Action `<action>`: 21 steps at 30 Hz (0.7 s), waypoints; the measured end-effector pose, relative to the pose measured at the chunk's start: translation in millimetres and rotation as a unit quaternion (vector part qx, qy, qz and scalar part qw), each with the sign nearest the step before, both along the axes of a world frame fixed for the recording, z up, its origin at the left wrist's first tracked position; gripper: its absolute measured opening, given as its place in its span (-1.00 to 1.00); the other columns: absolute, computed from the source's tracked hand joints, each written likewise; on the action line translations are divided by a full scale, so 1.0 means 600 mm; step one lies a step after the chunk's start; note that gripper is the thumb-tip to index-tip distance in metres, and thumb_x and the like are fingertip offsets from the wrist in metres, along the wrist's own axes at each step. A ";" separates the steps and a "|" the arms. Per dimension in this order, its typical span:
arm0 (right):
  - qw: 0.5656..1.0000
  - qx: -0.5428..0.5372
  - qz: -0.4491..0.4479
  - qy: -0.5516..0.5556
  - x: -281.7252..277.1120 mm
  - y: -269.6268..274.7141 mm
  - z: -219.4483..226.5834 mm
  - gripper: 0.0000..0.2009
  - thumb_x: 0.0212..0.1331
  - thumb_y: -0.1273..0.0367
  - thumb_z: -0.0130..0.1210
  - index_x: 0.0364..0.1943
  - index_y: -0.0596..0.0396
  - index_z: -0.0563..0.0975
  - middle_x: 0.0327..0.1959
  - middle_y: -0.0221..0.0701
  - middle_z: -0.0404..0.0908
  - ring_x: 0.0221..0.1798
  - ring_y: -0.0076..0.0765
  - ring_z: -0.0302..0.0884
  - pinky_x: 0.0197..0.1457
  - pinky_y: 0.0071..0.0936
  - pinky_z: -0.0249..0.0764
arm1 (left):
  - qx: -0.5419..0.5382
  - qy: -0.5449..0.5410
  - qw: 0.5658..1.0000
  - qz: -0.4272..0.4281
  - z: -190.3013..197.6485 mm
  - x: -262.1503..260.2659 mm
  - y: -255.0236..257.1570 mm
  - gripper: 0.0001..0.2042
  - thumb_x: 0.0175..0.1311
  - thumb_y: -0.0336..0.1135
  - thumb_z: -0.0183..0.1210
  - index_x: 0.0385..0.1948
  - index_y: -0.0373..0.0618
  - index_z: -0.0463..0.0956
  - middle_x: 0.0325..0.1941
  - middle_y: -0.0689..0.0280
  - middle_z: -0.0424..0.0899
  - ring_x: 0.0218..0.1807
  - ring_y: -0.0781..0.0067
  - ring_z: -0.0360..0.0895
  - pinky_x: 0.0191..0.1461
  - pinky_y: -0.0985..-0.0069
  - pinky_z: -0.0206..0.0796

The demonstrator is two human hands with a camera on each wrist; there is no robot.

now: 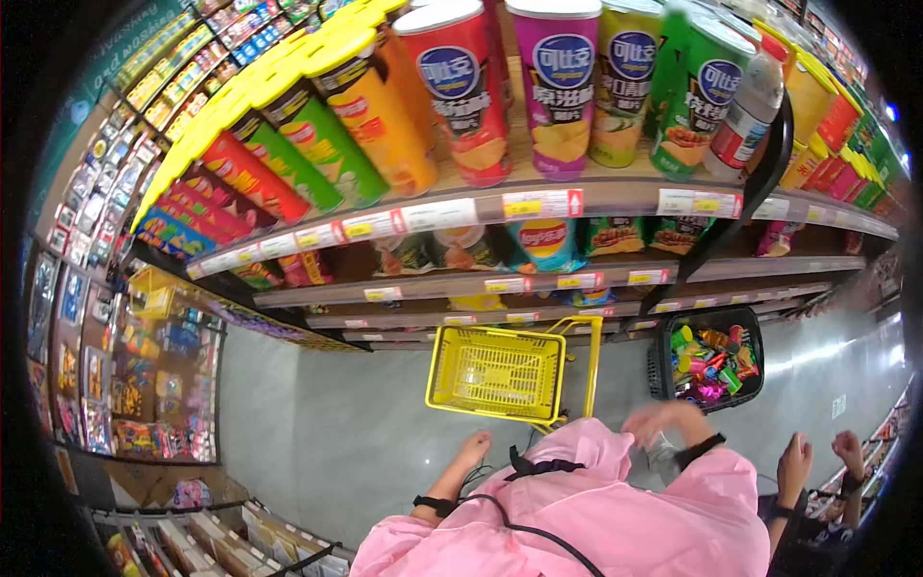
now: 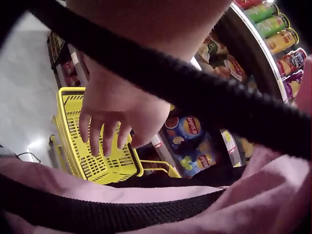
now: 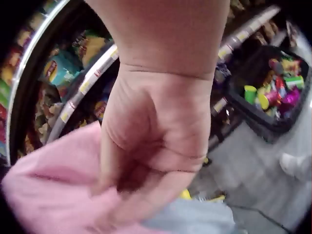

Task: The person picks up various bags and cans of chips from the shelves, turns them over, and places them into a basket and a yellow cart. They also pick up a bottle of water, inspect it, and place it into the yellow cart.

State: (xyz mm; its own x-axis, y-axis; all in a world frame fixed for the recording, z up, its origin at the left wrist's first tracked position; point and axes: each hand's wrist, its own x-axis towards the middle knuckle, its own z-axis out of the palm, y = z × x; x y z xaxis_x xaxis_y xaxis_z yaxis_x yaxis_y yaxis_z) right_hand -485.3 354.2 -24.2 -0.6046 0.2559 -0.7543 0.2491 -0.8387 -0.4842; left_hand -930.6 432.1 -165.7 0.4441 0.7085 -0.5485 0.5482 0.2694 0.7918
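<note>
The left hand (image 1: 474,450) (image 2: 114,114) hangs with fingers apart and holds nothing, near the yellow basket (image 1: 435,380) (image 2: 63,109), which shows nothing inside it. Beside the pink clothing (image 1: 596,500) (image 3: 53,180) is the right hand (image 1: 663,419) (image 3: 156,136), blurred, its fingers loosely bent across the cloth in the right wrist view. Whether the fingertips touch the cloth is unclear; no object shows in that hand. To the right on the floor stands a black basket (image 1: 657,370) (image 3: 248,109) filled with colourful snack packs.
Shelves ahead carry chip canisters (image 1: 562,106), a clear bottle (image 1: 745,120) and bagged snacks (image 1: 548,245). The yellow basket has an upright handle (image 1: 593,370). Another person's forearms (image 1: 790,471) show at the lower right. More shelving (image 1: 96,365) stands at the left.
</note>
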 end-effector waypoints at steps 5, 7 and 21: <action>0.667 0.574 -0.265 -0.394 0.088 0.188 0.333 -0.89 -0.06 0.41 -0.06 -0.46 0.17 0.40 -0.51 -0.45 0.39 -0.46 -0.56 0.33 -0.39 -0.63 0.30 | -0.002 0.028 0.998 -0.047 0.016 0.020 0.014 -0.71 -0.02 -0.21 -0.07 -0.27 -0.14 0.37 -0.33 0.09 0.48 -0.26 0.21 0.42 -0.19 0.43 0.23; 0.536 0.590 -0.486 -0.360 0.121 0.223 0.407 -0.87 0.01 0.42 -0.07 -0.38 0.19 0.40 -0.50 -0.46 0.41 -0.45 -0.60 0.33 -0.40 -0.67 0.30 | 0.006 0.033 0.996 -0.085 0.044 0.032 0.030 -0.70 -0.02 -0.20 -0.07 -0.26 -0.14 0.37 -0.32 0.09 0.48 -0.26 0.20 0.42 -0.19 0.44 0.23; 0.070 0.562 -0.499 -0.656 0.081 0.372 0.509 -0.33 -0.24 0.25 0.14 -0.01 0.28 0.11 -0.13 0.02 0.30 -0.09 0.04 0.29 -0.08 -0.31 0.24 | 0.101 0.059 0.986 -0.120 0.079 -0.035 0.095 -0.68 -0.04 -0.19 -0.03 -0.24 -0.11 0.35 -0.37 0.07 0.50 -0.29 0.13 0.44 -0.23 0.40 0.26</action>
